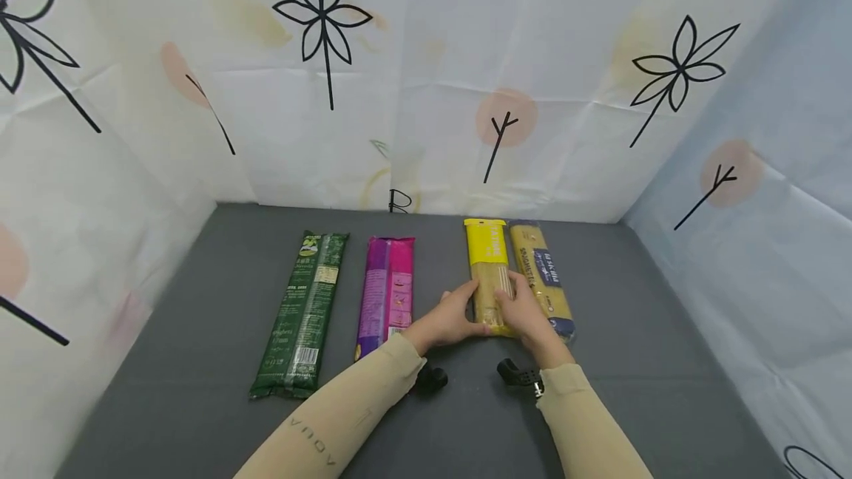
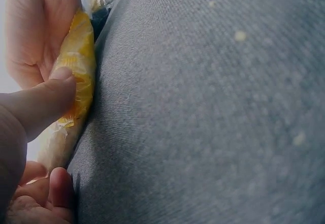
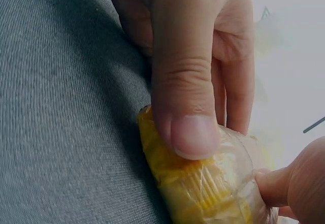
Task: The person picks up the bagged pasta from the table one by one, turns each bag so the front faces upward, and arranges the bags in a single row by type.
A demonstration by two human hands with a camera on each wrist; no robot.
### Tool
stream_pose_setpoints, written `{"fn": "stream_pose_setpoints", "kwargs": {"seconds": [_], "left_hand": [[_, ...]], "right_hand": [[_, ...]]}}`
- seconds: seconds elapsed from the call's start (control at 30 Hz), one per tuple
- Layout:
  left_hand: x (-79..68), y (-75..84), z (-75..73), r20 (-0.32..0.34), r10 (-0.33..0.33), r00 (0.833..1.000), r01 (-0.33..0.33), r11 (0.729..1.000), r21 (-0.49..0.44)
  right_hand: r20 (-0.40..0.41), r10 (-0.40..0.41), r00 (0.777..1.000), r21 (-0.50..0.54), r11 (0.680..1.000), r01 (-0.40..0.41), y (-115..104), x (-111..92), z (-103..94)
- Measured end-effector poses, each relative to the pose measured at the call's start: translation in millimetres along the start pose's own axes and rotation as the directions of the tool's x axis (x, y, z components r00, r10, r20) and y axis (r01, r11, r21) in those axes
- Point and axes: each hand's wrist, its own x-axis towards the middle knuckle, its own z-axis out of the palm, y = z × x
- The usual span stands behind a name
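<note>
A yellow-topped pack of spaghetti (image 1: pixel 487 244) with a clear window lies on the grey table, right of the middle. My left hand (image 1: pixel 450 321) grips its near left side, thumb at the near end. From the right, my right hand (image 1: pixel 527 314) holds the same pack near that end. In the left wrist view a thumb (image 2: pixel 56 99) presses on the yellow wrapper (image 2: pixel 84 89), with fingertips at its edge. The right wrist view has the right thumb (image 3: pixel 190 117) on the wrapper's end. Just right of it lies a spaghetti pack with a dark blue label (image 1: pixel 547 269), partly behind the right hand.
To the left lie a purple and pink pack (image 1: pixel 388 283), its near end partly hidden by the left arm, and a long green spaghetti pack (image 1: pixel 302 316). Patterned white cloth (image 1: pixel 433 35) walls the grey table (image 1: pixel 466 427) at the back and sides.
</note>
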Motion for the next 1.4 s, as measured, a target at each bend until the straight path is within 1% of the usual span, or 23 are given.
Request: {"fn": "stream_pose_setpoints", "kwargs": {"seconds": [0.2, 0.37, 0.5, 0.73, 0.93, 1.0, 1.1, 1.17, 1.23, 1.3, 1.37, 1.4], "left_hand": [[-1.7, 1.5, 2.5, 0.003, -0.012, 1.0, 0.012, 1.0, 0.019], [-3.3, 0.1, 0.4, -0.004, -0.019, 1.0, 0.019, 1.0, 0.022], [-4.6, 1.1, -2.1, 0.0, -0.016, 1.0, 0.016, 0.999, 0.03], [-4.7, 4.2, -1.1, 0.007, -0.02, 1.0, 0.019, 0.999, 0.034], [-5.5, 4.6, -4.0, 0.009, -0.016, 1.0, 0.015, 0.999, 0.05], [-5.0, 5.5, -5.3, 0.012, -0.013, 1.0, 0.013, 0.998, 0.057], [-3.0, 5.9, -6.6, 0.019, -0.02, 1.0, 0.018, 0.997, 0.077], [-2.2, 4.7, -7.4, 0.025, -0.027, 0.999, 0.025, 0.997, 0.071], [-2.5, 2.3, -8.6, 0.031, -0.039, 0.999, 0.038, 0.999, 0.027], [-4.7, -0.6, -11.1, 0.03, -0.04, 0.999, 0.041, 0.999, -0.027], [-8.6, -2.9, -15.5, 0.02, -0.031, 0.999, 0.033, 0.996, -0.078], [-11.1, -3.7, -18.6, 0.013, -0.021, 1.0, 0.022, 0.995, -0.093]], "right_hand": [[-0.01, 0.005, 1.0, -0.016, 1.0, -0.005, -0.3, -4.4, -0.5], [-0.024, -0.004, 1.0, -0.037, 0.999, 0.003, -3.1, -6.0, 2.0], [-0.016, 0.003, 1.0, -0.028, 1.0, -0.003, -6.3, -6.6, 3.1], [-0.009, 0.0, 1.0, -0.03, 1.0, 0.0, -6.9, -9.2, -0.4], [0.006, -0.005, 1.0, 0.001, 1.0, 0.005, -8.6, -8.5, 0.5], [0.004, -0.003, 1.0, -0.003, 1.0, 0.003, -10.0, -8.2, 0.6], [0.002, -0.018, 1.0, -0.039, 0.999, 0.018, -12.0, -7.0, 0.8], [-0.01, -0.043, 0.999, -0.092, 0.995, 0.041, -13.6, -6.2, 1.7], [-0.03, -0.082, 0.996, -0.174, 0.982, 0.076, -14.6, -6.3, 2.9], [-0.069, -0.125, 0.99, -0.26, 0.96, 0.104, -15.6, -7.9, 5.0], [-0.118, -0.175, 0.977, -0.307, 0.943, 0.132, -16.9, -11.9, 7.5], [-0.143, -0.197, 0.97, -0.31, 0.94, 0.145, -18.0, -14.6, 8.9]]}}
